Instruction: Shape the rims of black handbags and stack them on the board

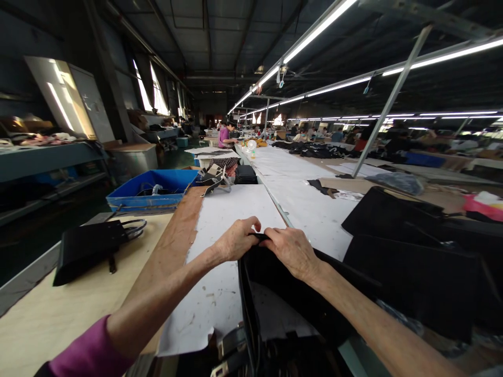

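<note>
My left hand (236, 240) and my right hand (293, 250) meet at the far top edge of an open black bag (275, 293) that stands in front of me on a white sheet (228, 220). Both hands have their fingers curled and pinch the bag's rim, thumbs close together. The bag's mouth gapes toward me, and straps with metal buckles (230, 345) hang at its near left side. A purple sleeve covers my left upper arm.
A finished black bag (88, 248) with straps lies on the wooden table at left. Behind it stands a blue crate (153, 191). Flat black panels (412, 262) are stacked at right. Long white tables run away ahead, and other people work in the distance.
</note>
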Motion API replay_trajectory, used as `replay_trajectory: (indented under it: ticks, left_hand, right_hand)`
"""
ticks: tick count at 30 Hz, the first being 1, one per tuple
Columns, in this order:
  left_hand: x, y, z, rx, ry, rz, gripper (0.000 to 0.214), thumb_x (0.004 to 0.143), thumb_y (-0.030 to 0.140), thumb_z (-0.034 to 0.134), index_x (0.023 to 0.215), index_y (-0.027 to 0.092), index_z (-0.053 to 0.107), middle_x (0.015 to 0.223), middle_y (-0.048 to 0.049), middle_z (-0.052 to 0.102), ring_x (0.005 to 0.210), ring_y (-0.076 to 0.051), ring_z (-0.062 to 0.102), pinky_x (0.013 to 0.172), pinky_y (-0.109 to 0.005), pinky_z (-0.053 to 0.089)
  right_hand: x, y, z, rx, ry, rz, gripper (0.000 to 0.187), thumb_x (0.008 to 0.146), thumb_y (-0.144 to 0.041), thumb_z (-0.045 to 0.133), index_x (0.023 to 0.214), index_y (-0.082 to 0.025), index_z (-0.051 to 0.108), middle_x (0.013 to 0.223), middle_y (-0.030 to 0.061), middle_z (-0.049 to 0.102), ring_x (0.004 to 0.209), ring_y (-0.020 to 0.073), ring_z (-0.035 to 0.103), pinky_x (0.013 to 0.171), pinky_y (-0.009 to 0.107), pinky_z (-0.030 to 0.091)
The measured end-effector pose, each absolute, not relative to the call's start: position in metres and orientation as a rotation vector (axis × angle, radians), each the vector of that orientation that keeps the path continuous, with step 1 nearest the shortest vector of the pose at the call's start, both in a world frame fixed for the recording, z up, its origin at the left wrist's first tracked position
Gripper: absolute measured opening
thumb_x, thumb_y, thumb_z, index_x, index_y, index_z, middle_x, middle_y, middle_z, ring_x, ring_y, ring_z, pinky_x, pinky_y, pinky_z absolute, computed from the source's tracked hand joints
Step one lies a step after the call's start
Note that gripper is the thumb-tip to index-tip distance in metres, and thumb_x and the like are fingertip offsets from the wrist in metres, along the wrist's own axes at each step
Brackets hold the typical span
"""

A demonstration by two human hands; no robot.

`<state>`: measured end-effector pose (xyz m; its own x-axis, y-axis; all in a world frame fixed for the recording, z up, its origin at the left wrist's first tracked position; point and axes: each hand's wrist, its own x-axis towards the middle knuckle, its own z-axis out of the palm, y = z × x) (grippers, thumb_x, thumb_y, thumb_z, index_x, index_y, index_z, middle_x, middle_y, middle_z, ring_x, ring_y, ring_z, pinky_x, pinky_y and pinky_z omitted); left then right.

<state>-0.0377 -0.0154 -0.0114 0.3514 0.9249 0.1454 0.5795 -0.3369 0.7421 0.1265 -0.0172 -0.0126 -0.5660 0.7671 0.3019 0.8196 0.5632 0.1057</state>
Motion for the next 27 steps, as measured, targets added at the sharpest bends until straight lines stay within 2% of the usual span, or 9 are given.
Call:
replay_trajectory:
  ticks: [8,12,15,17,20,22,25,27]
  left_hand:
    - [-0.041,-0.017,-0.008,2.109,1.292,0.710,0.021,0.068,0.017,0.046,0.088,0.017,0.049,0.061,0.0031,0.060,0.049,-0.009,0.042,0.047,-0.020,0.030]
    - [-0.041,-0.020,-0.012,2.153,1.286,0.824,0.027,0.064,0.012,0.046,0.090,0.017,0.045,0.066,0.0017,0.061,0.057,-0.011,0.048,0.054,-0.022,0.036]
    - [-0.036,-0.022,-0.014,2.146,1.306,0.943,0.036,0.061,0.009,0.045,0.097,0.017,0.042,0.080,-0.0015,0.060,0.057,-0.010,0.049,0.056,-0.024,0.038]
    - [-0.034,-0.025,-0.013,2.131,1.287,1.000,0.043,0.061,0.008,0.044,0.103,0.017,0.040,0.089,-0.0036,0.058,0.059,-0.010,0.051,0.058,-0.025,0.040]
    - [-0.036,-0.037,-0.007,2.053,1.225,1.070,0.050,0.064,0.013,0.049,0.113,0.018,0.037,0.106,-0.0074,0.052,0.079,-0.015,0.054,0.070,-0.028,0.044]
    - [-0.038,-0.055,-0.002,1.959,1.235,1.095,0.052,0.070,0.023,0.052,0.118,0.018,0.034,0.113,-0.0097,0.049,0.091,-0.018,0.053,0.079,-0.032,0.043]
    - [-0.038,-0.090,-0.002,1.833,1.335,1.048,0.057,0.074,0.039,0.052,0.123,0.018,0.032,0.117,-0.0129,0.050,0.103,-0.023,0.049,0.088,-0.038,0.039]
    - [-0.032,-0.108,-0.010,1.809,1.425,0.974,0.068,0.070,0.045,0.056,0.127,0.018,0.030,0.123,-0.0147,0.046,0.112,-0.028,0.043,0.093,-0.040,0.034]
  right_hand:
    - [0.126,-0.016,-0.013,-1.388,-2.571,-0.371,0.029,0.087,-0.040,0.035,0.080,-0.024,0.058,0.071,0.0014,0.067,0.069,0.0171,0.062,0.057,0.025,0.032]
    - [0.119,-0.022,-0.008,-1.386,-2.622,-0.346,0.023,0.086,-0.037,0.038,0.091,-0.022,0.055,0.078,0.0046,0.067,0.074,0.0193,0.062,0.061,0.026,0.035]
    - [0.111,-0.027,-0.002,-1.325,-2.714,-0.299,0.025,0.084,-0.024,0.040,0.107,-0.020,0.049,0.080,0.0060,0.066,0.073,0.0197,0.061,0.061,0.027,0.035]
    - [0.110,-0.026,0.001,-1.339,-2.739,-0.288,0.030,0.083,-0.016,0.037,0.110,-0.020,0.048,0.078,0.0058,0.066,0.071,0.0196,0.061,0.059,0.027,0.035]
    - [0.121,-0.016,0.005,-1.462,-2.705,-0.232,0.023,0.084,-0.021,0.036,0.093,-0.021,0.057,0.078,0.0062,0.065,0.075,0.0202,0.061,0.059,0.027,0.034]
    - [0.137,-0.007,0.009,-1.597,-2.629,-0.155,0.022,0.084,-0.028,0.038,0.082,-0.020,0.059,0.081,0.0063,0.065,0.080,0.0202,0.060,0.061,0.026,0.035]
    - [0.167,0.002,0.014,-1.765,-2.506,-0.103,0.024,0.083,-0.032,0.040,0.077,-0.018,0.059,0.085,0.0073,0.064,0.084,0.0199,0.058,0.064,0.026,0.035]
    - [0.182,0.001,0.015,-1.828,-2.463,-0.107,0.024,0.082,-0.032,0.041,0.075,-0.017,0.058,0.083,0.0080,0.063,0.082,0.0199,0.058,0.063,0.026,0.035]
